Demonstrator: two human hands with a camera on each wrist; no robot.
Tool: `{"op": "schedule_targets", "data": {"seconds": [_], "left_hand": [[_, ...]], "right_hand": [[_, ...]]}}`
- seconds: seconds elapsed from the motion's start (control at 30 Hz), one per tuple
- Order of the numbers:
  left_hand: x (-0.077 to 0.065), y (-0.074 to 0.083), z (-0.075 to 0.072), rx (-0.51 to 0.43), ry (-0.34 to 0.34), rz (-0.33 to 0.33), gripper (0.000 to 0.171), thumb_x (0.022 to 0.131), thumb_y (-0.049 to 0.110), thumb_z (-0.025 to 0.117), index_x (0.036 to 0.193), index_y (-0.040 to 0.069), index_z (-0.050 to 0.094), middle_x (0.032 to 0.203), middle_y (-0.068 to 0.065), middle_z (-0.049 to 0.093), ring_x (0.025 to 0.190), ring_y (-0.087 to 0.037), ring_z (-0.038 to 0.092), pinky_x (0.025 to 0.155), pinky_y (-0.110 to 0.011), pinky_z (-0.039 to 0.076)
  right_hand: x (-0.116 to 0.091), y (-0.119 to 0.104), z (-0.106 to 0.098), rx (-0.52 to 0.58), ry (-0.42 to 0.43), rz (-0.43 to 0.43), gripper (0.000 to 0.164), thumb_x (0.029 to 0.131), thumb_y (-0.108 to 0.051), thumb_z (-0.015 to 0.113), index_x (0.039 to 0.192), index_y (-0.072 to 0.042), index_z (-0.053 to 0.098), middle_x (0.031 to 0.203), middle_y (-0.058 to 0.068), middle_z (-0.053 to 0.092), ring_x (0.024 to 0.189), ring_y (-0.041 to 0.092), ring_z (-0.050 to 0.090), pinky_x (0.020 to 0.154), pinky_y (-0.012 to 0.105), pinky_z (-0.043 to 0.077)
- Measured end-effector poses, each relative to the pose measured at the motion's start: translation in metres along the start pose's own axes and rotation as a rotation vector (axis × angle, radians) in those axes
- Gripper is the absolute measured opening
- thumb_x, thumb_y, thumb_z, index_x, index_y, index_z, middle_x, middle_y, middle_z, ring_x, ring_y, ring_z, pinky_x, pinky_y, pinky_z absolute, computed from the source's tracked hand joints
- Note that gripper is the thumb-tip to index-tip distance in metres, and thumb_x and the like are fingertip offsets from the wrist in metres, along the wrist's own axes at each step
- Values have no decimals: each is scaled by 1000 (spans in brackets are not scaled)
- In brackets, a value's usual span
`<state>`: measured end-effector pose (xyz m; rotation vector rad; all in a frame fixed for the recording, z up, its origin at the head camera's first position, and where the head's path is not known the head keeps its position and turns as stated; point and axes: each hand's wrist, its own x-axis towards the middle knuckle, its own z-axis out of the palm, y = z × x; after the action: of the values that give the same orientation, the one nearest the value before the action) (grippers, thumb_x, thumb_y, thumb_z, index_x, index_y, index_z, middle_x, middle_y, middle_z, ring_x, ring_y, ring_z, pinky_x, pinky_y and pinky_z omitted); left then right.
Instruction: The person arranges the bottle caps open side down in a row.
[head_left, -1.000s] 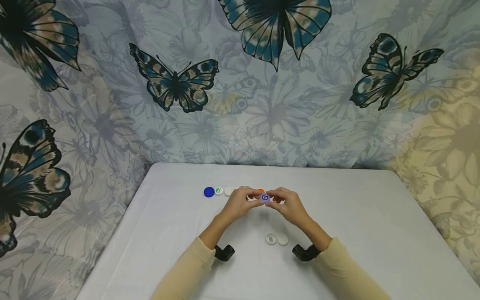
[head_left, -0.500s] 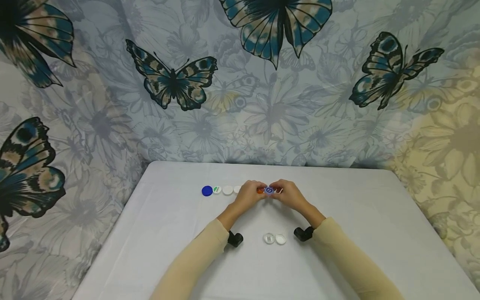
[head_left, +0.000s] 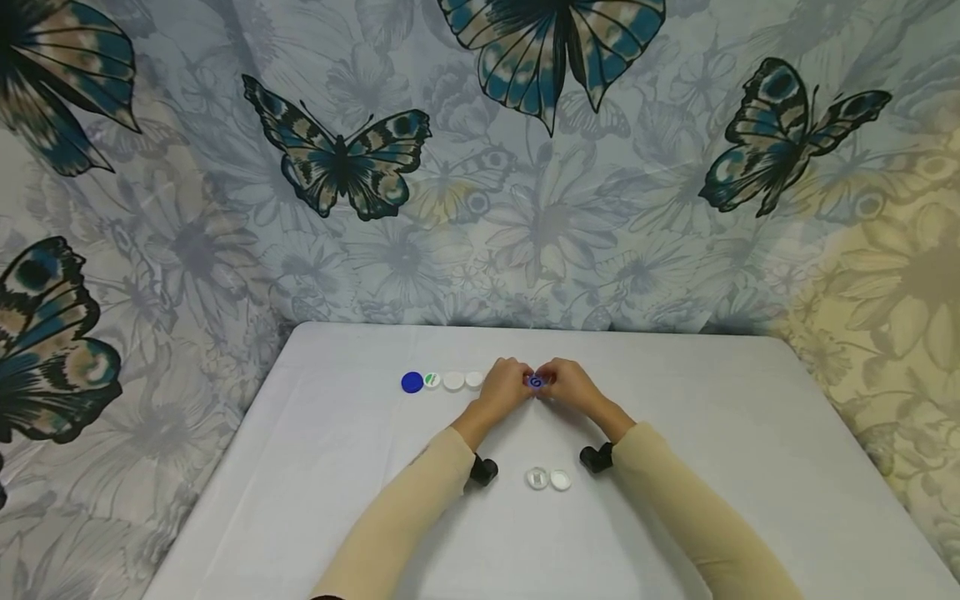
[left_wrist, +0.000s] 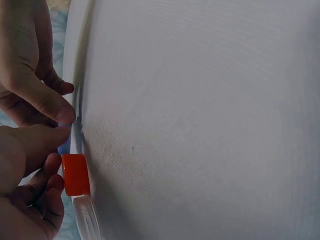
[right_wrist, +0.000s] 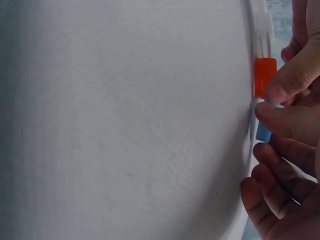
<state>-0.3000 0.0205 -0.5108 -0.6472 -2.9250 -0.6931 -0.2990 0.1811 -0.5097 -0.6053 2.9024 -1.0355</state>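
Note:
A blue-violet bottle cap (head_left: 536,382) with a swirl mark on top is pinched between both hands at the right end of a row of caps. The left hand (head_left: 504,390) holds its left side with thumb and fingertips. From the other side, the right hand (head_left: 570,388) grips it; in the right wrist view the cap's blue side (right_wrist: 263,132) shows between thumb and fingers. Right beside it stands an orange cap (left_wrist: 76,175), close to the left fingers and hidden in the head view. Past that one comes a clear, ridged cap (left_wrist: 88,216).
Leftward the row continues with white caps (head_left: 453,381), a white cap with a green mark (head_left: 432,380) and a dark blue cap (head_left: 412,382). Nearer the person, between the forearms, lie two whitish caps (head_left: 537,478). A white cloth covers the table (head_left: 712,433); butterfly-patterned fabric hangs behind.
Both hands have moved forward and rightward with the blue-violet cap, down to the row's end. The left hand now covers the orange cap in the head view.

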Motion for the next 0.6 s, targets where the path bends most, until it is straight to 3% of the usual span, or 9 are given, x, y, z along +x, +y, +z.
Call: {"op": "schedule_targets", "data": {"seconds": [0.13, 0.27, 0.43, 0.6], "left_hand": [[-1, 2, 1, 76, -21, -3, 21, 82, 24, 78, 99, 12, 77, 87, -3, 67, 78, -15, 54, 68, -23, 44], [-7, 3, 1, 70, -29, 12, 24, 84, 24, 77, 105, 13, 76, 88, -1, 66, 78, -13, 53, 67, -22, 44], [-23, -3, -7, -88, -5, -3, 26, 86, 26, 74, 109, 13, 74, 91, -2, 67, 81, -14, 55, 69, -22, 44], [-50, -16, -24, -257, 31, -48, 27, 89, 25, 71, 112, 10, 73, 98, -4, 69, 91, -17, 61, 80, -29, 51]], "right_hand": [[1, 0, 2, -20, -25, 21, 27, 73, -5, 80, 97, 6, 72, 84, 14, 67, 74, 20, 59, 67, 30, 49], [-4, -2, -3, -37, -59, 54, 32, 76, -7, 79, 104, 6, 70, 87, 14, 66, 78, 21, 60, 71, 35, 50], [-17, -6, -17, -32, -46, 57, 30, 86, -14, 72, 110, 5, 68, 90, 14, 67, 80, 22, 60, 69, 34, 50], [-37, -16, -28, -11, 17, 37, 30, 90, -20, 69, 110, 3, 69, 93, 11, 68, 83, 20, 60, 70, 31, 50]]}}
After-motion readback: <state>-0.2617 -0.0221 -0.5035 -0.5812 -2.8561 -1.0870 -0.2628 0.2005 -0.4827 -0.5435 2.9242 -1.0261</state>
